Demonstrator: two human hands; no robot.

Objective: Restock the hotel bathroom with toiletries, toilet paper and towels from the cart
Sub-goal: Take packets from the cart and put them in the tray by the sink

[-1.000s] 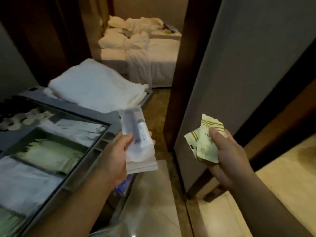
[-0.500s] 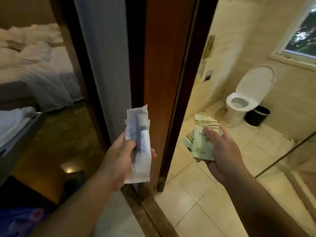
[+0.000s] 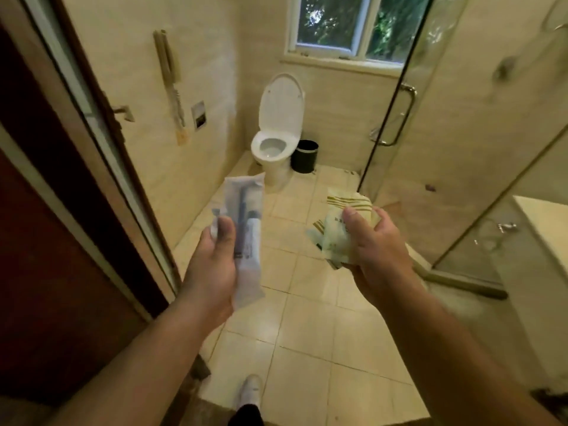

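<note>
Left hand [image 3: 212, 265] grips a long clear plastic packet with a dark toothbrush and small white tube inside [image 3: 246, 229]. The thumb lies across the packet's front near its middle; the fingers are behind it and hidden. The packet stands nearly upright. Its top end sticks well above the thumb and its bottom end hangs past the palm's right edge.

Right hand [image 3: 378, 250] pinches a small bunch of pale green paper sachets with gold-brown stripes [image 3: 333, 241]. The thumb presses on top and the fingers curl underneath. The sachets fan out to the left of the thumb, with striped corners poking up above it. How many there are, I cannot tell.

Both hands are raised in the air over the beige tiled floor [image 3: 322, 318], apart from each other, with the packets not touching.

Ahead stands a white toilet with its lid raised [image 3: 273, 149], against the far wall under a white-framed window [image 3: 347, 23]. A round black waste bin [image 3: 305, 155] sits just beside the toilet on the right. A beige wall phone with a coiled cord [image 3: 170, 81] hangs on the left wall. A dark brown wooden door [image 3: 46, 210] stands open at the left. A glass shower screen [image 3: 430, 87] with a chrome bar handle [image 3: 396, 118] is on the right. A white countertop edge [image 3: 547, 235] shows at far right. A white shoe [image 3: 250, 392] shows on the floor at bottom centre.
</note>
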